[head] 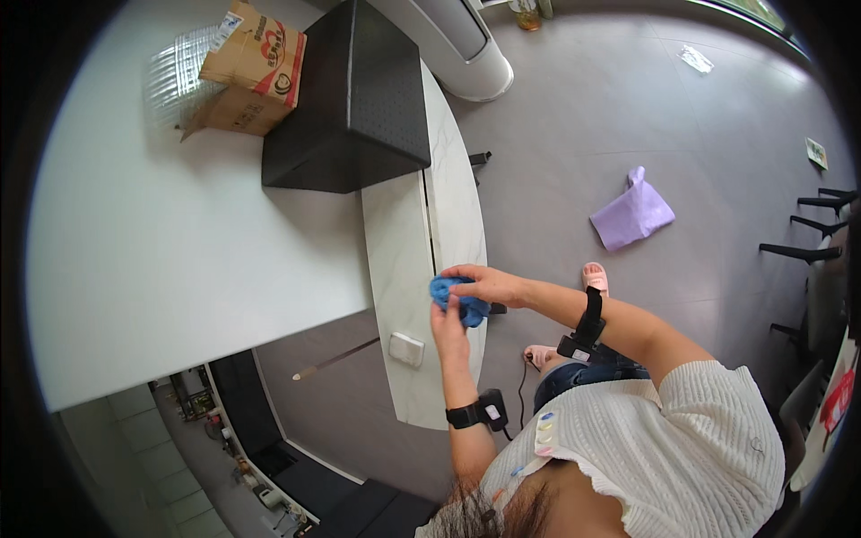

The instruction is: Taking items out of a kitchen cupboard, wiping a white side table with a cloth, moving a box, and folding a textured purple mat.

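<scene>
A soft blue bundle, a rolled or crumpled cloth or yarn (440,289), is held between my two hands, above the marble-patterned tabletop (397,269) near its edge. My right hand (490,285) reaches in from the right, with its thumb and fingers on the upper side of the bundle. From below, my left hand (451,333) grips the same bundle with its fingertips. Part of the bundle is hidden behind the fingers. A small white rectangular object (407,350) lies on the tabletop to the left of my left hand.
A black box (387,101) stands on the far part of the table. Beside it, a cardboard box (252,111) and clear plastic containers (178,74) rest on a large white surface (202,269). A purple cloth or bag (632,212) lies on the floor; chairs (807,252) stand at right.
</scene>
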Action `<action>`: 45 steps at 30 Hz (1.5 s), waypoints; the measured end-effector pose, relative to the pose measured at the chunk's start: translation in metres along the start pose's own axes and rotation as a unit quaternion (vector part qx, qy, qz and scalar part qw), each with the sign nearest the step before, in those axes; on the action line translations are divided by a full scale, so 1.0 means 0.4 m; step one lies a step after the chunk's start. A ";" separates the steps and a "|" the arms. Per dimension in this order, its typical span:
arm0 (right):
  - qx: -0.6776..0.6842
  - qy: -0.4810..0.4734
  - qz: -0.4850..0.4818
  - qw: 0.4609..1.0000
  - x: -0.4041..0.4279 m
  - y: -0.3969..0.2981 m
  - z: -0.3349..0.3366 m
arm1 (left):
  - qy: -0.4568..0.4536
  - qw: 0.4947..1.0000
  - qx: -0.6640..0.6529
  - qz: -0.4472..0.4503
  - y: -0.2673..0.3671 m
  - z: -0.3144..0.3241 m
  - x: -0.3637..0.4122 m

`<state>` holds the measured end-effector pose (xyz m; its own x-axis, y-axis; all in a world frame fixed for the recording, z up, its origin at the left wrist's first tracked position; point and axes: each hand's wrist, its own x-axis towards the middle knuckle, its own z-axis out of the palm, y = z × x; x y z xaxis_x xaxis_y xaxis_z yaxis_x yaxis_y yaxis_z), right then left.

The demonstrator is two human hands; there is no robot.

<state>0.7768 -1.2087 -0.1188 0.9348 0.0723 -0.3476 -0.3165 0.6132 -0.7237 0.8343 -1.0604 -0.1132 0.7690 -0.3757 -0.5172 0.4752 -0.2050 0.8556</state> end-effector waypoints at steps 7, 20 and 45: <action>-0.010 0.115 0.051 0.992 -0.066 -0.073 -0.333 | 0.263 0.953 0.039 0.148 0.163 -0.137 0.209; 0.052 0.541 0.248 0.802 -0.445 0.467 -0.860 | 0.176 0.869 0.447 -0.121 0.010 -0.271 0.414; -0.139 0.722 0.354 0.578 -0.064 0.919 -1.698 | -0.097 0.824 0.558 -0.023 -0.572 0.186 0.504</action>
<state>0.5272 -1.5196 -0.7808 -0.4911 -0.6273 -0.6044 -0.7384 0.6679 -0.0931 0.8487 -1.1563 -0.4117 0.6263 -0.4601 -0.6294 -0.2708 -0.8854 0.3777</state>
